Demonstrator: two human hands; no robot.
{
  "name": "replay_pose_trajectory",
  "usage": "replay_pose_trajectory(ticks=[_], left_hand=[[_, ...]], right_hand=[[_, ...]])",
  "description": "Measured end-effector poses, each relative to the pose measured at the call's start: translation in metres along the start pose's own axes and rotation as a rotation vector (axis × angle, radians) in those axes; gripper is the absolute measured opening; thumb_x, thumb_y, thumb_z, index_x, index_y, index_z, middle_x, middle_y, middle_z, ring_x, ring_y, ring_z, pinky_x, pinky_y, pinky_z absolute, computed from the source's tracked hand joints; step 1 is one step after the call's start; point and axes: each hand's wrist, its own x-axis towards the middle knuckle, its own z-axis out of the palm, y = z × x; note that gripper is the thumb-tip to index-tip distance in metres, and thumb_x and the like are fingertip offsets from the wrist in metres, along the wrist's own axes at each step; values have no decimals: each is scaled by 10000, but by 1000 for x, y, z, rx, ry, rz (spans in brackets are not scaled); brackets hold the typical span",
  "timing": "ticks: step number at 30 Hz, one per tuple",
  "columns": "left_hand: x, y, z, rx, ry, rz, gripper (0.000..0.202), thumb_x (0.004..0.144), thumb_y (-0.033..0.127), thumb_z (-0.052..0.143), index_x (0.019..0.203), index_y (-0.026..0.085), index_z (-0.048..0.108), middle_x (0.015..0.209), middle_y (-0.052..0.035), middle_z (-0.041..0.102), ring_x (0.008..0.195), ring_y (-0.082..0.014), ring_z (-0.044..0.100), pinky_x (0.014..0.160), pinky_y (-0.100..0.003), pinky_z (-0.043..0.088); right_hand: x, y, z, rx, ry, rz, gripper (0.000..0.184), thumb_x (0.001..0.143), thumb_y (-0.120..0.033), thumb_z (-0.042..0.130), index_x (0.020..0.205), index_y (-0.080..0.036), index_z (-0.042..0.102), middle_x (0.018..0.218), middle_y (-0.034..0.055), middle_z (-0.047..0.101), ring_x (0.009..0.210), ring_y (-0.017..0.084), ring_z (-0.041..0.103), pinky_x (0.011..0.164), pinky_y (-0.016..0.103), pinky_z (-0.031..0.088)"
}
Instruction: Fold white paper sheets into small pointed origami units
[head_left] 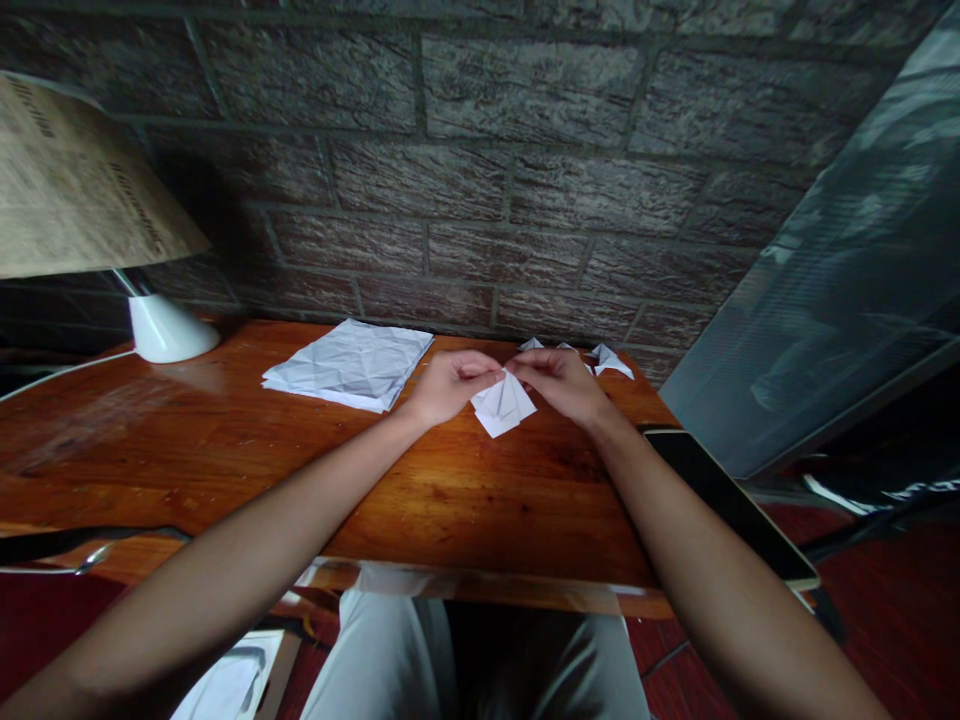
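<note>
A small white sheet of folded paper (501, 405) hangs point-up between my two hands, over the middle of the table. My left hand (459, 385) pinches its top from the left with thumb and fingertips. From the other side my right hand (561, 382) grips the same top corner, fingers closed. The paper fans out below into several layered flaps, with its lower corner toward me. Behind my right hand stand folded white paper pieces (611, 360), partly hidden. Left of my left hand lies a stack of creased white paper (349, 365).
The wooden table (420, 500) meets a brick wall (450, 200). A lamp (169, 325) with a printed shade stands at the left. A dark-screened tablet (724, 500) lies by my right forearm at the table's right edge. Below left is a box (274, 680) with papers.
</note>
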Motion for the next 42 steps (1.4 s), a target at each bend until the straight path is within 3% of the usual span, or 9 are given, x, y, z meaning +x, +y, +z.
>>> replay_pose_trajectory(ticks=[12,16,20,26,42], left_hand=[[0,3,0,-52,2,-56,393,693,501,815,841,145,742,845,-64,771,751,-181,692,720,-299,534],[-2,4,3,-54,-64,-86,414,747,539,762,844,137,747,797,-52,754,690,-149,653,650,-264,490],[-3,3,4,-44,-104,-92,394,717,517,793,808,137,741,801,-53,752,682,-147,643,644,-263,485],[-2,1,1,-6,-77,-84,358,728,486,789,820,143,743,813,-58,757,694,-158,655,643,-269,493],[-2,1,0,-33,-94,-102,346,711,451,810,832,132,751,796,-62,757,664,-155,652,616,-260,470]], right_hand=[[0,1,6,-143,40,-162,205,795,-370,661,820,-167,677,785,48,698,692,159,599,653,287,475],[-1,0,7,-164,72,-182,222,824,-388,638,837,-169,669,798,60,702,710,171,611,669,298,486],[-2,-2,8,-191,77,-169,251,843,-413,635,819,-170,693,809,67,712,724,173,618,669,294,489],[-1,-2,6,-52,20,-88,399,819,-548,656,850,-159,736,772,46,724,672,159,617,628,283,500],[-1,0,0,3,-17,-76,248,767,-399,723,849,-166,742,842,43,735,734,157,640,723,306,508]])
